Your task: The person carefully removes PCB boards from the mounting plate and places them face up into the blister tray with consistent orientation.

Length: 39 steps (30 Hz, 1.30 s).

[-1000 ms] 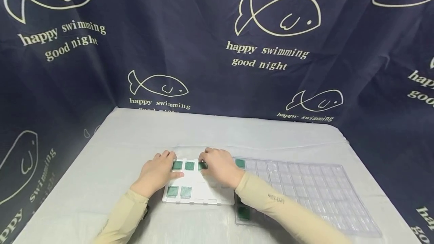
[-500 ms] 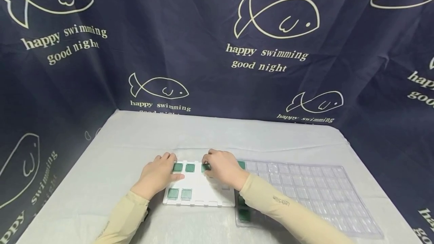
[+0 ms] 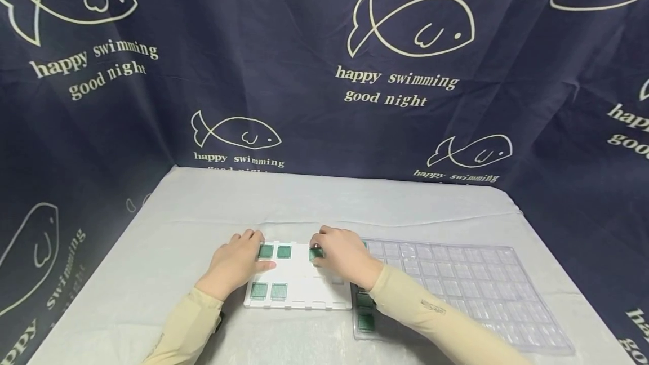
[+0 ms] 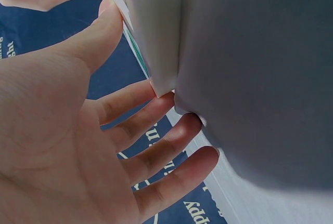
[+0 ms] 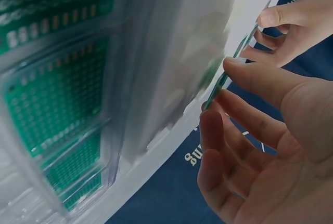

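Note:
My left hand (image 3: pixel 234 261) rests on the left side of a white tray (image 3: pixel 304 280), its thumb on the face and fingertips at the edge. In the left wrist view those fingers (image 4: pixel 166 146) are fairly straight. Between thumb and fingers, my right hand (image 3: pixel 342 252) pinches a small green perfboard (image 3: pixel 315 253) over the tray's upper row. The right wrist view shows this perfboard (image 5: pixel 217 86) edge-on. Other green perfboards lie on the tray: two in the upper row (image 3: pixel 284 252) and two in the lower row (image 3: pixel 279 290). Whether the pinched board touches the tray cannot be told.
To the right stands a clear plastic compartment tray (image 3: pixel 471 286), with several green perfboards (image 3: pixel 365 323) in its left column; my right forearm (image 3: pixel 431 308) crosses over it. A pale cloth covers the table (image 3: pixel 324 196). Dark blue fish-print curtains (image 3: pixel 314 44) enclose the back and sides.
My right hand has moved a little to the right along the tray's upper row, carrying the pinched perfboard with it. My left hand has stayed at the tray's left side.

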Each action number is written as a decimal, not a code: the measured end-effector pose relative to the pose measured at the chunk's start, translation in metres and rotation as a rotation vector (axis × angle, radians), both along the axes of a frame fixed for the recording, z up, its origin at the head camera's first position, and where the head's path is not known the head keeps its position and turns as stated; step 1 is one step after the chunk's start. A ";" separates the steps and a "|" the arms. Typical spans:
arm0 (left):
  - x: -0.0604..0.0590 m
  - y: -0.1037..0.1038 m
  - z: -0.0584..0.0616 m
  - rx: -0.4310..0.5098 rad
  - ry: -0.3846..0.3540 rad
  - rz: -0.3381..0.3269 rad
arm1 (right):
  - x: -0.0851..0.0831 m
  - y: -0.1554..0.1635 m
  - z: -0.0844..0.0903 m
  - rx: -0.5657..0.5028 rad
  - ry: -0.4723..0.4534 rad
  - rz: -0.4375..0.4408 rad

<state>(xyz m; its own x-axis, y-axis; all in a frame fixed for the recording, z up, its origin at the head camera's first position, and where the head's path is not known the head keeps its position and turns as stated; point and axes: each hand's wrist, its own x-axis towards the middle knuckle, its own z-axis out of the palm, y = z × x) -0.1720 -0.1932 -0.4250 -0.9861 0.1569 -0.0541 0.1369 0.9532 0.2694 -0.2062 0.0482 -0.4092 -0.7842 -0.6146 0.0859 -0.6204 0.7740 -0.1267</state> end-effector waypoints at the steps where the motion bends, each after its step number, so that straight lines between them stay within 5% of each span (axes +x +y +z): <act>1: 0.000 0.000 0.000 0.003 -0.002 0.000 | 0.001 0.002 0.000 -0.001 -0.004 -0.006; 22: 0.000 0.000 -0.003 0.008 0.005 -0.007 | 0.005 0.063 -0.002 -0.043 0.021 -0.101; 39: 0.000 0.001 0.002 0.011 -0.004 -0.004 | -0.014 0.114 -0.010 -0.065 0.017 -0.198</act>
